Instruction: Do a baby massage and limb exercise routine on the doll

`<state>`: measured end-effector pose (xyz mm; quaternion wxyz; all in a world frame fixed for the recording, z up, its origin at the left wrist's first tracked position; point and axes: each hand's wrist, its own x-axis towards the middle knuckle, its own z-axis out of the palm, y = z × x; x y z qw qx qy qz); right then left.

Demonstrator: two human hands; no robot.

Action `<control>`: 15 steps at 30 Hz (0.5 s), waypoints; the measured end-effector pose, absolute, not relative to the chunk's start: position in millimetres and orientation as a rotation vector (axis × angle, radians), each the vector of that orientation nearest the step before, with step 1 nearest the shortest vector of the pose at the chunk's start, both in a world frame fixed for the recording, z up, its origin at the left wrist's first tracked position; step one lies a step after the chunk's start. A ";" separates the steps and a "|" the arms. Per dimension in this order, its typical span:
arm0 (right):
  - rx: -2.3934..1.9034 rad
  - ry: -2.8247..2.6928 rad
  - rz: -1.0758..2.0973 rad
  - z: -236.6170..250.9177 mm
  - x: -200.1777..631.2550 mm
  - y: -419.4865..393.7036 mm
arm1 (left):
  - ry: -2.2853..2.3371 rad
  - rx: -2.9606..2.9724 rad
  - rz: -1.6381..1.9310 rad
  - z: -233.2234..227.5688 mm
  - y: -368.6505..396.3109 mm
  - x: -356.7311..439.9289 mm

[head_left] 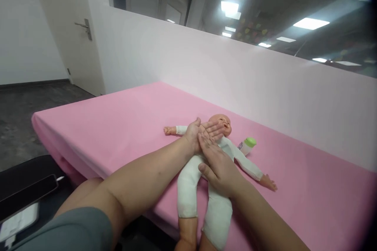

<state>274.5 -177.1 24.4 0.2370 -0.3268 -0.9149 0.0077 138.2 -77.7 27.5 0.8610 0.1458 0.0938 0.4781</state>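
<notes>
A baby doll (187,182) with a white cloth body lies on its back on the pink-covered table (126,113), its legs pointing toward me. Over its torso, my left hand (207,131) is turned palm up with the fingers stretched out. My right hand (218,160) lies palm down, its fingertips resting on the left palm. Neither hand holds anything. Part of the doll's chest is hidden beneath the hands. Beside the doll's arm lies a white bottle (246,146) with a green cap, tilted on the cloth.
A low white wall with a glass pane above it (235,70) borders the table's far side. At the lower left, a phone (28,196) and a white charger-like device (19,219) rest on a black seat (32,164). A closed door (67,27) stands at the left.
</notes>
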 end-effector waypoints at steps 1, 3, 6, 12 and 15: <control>-0.920 -2.501 -0.015 21.4 275.0 -175.4 | 0.196 0.316 0.986 26.9 -79.7 139.9; -0.981 -2.482 -0.092 15.9 277.3 -170.2 | 0.216 0.355 0.938 24.5 -82.9 144.7; -1.107 -2.423 -0.234 10.7 282.6 -161.0 | 0.232 0.421 0.827 20.7 -86.4 152.7; -1.397 -2.228 -0.350 5.4 288.1 -149.8 | 0.294 0.478 0.847 22.8 -84.4 145.3; -1.394 -2.259 -0.285 6.5 288.3 -150.3 | 0.330 0.423 0.950 26.1 -77.3 133.3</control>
